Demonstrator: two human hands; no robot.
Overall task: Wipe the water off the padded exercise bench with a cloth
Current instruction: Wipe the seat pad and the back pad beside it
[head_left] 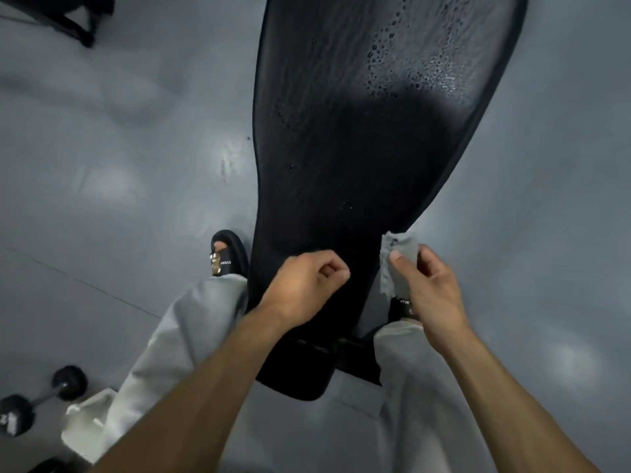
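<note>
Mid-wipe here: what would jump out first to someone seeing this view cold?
The long black padded bench fills the centre, with water droplets beaded thickly on its far right part. At the near end, the right hand pinches a small grey cloth by the bench's right edge, while the left hand is loosely curled over the pad.

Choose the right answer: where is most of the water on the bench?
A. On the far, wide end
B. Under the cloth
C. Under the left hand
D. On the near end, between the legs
A: the thick patch of water drops sits on the far, wide end of the bench, well beyond both hands.
</note>
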